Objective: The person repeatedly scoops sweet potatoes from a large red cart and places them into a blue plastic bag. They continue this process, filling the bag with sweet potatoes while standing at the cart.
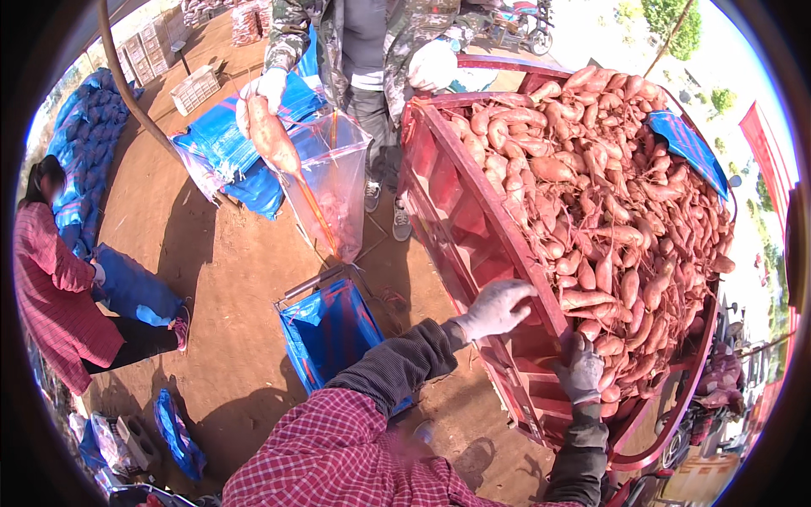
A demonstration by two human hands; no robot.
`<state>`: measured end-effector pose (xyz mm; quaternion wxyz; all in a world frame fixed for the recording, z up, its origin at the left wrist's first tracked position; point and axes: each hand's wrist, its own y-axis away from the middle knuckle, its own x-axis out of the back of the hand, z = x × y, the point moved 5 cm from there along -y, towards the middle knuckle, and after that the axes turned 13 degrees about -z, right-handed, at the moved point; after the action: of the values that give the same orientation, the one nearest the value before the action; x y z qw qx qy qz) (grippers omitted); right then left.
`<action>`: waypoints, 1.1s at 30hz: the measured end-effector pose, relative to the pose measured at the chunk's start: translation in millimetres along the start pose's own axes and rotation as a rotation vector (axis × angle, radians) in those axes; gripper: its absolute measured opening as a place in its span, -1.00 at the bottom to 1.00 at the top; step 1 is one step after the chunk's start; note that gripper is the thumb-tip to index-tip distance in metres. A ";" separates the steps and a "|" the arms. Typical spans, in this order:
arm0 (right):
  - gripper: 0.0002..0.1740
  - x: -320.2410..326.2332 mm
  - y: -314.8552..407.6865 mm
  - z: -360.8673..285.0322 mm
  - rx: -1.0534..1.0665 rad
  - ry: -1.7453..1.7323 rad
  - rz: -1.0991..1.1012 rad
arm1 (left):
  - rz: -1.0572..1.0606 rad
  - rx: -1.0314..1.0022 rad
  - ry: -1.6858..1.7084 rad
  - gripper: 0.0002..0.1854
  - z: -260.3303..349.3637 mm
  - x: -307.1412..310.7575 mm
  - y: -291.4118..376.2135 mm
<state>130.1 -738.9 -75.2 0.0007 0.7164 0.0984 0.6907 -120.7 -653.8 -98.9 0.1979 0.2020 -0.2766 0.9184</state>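
Note:
Before me stands a red metal cart bed (488, 171) heaped with reddish sweet potatoes (595, 209), many with thin roots attached. My left hand (497, 309), in a pale, soiled glove, hovers at the outer side of the bed's near rim. Its fingers are loosely bent and apart, with nothing in them. Farther along the same rim, my right hand (581, 371), gloved too, is closed over the edge beside the pile. Part of its grip is hidden. To my left, a blue plastic bag (332, 329) hangs with its mouth open from a metal frame (313, 282).
Across from me a person in camouflage holds a large sweet potato (272, 136) above a clear bag (336, 190) with reddish contents. Another person at left handles a filled blue sack (133, 282). Stacked blue sacks (89, 139), a curved pole (127, 89) and a crate (195, 89) stand beyond.

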 end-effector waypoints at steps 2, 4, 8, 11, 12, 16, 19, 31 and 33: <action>-0.41 -26.3 -33.4 7.2 -0.059 -0.110 0.001 | 0.184 0.202 0.117 -0.70 -55.0 49.5 2.8; -0.54 -39.4 -43.9 16.2 -0.064 -0.117 0.079 | 0.362 0.364 0.179 -0.76 -111.1 93.1 0.3; -0.38 -41.9 -46.8 13.1 -0.108 -0.058 0.061 | 0.767 0.542 0.444 -0.72 -246.7 149.0 -3.8; -0.35 -37.3 -45.2 8.9 -0.125 -0.100 0.068 | 0.887 0.698 0.321 -0.59 -351.9 188.6 -13.1; -0.28 -41.5 -40.9 13.8 -0.144 -0.102 0.040 | 0.864 0.730 0.227 -0.57 -359.6 202.5 -18.5; -0.19 -46.4 -28.7 19.3 -0.171 -0.134 -0.008 | 0.736 0.845 -0.237 -0.46 -382.9 264.0 -47.2; -0.28 -36.3 -37.7 7.2 -0.178 -0.173 -0.026 | 0.825 0.627 -0.475 -0.49 -434.1 300.8 -56.3; 0.07 -17.8 -38.5 -4.6 -0.419 -0.103 -0.327 | 0.464 0.547 0.227 -0.83 -519.9 303.9 -93.8; 0.10 -18.6 -35.1 -6.1 -0.318 -0.023 -0.267 | 0.367 0.654 0.082 -0.84 -505.9 314.4 -96.8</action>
<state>118.7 -707.9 -98.2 0.2063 0.6957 0.0824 0.6831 -471.2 -202.7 -293.6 -0.0338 0.1646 0.0080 0.9858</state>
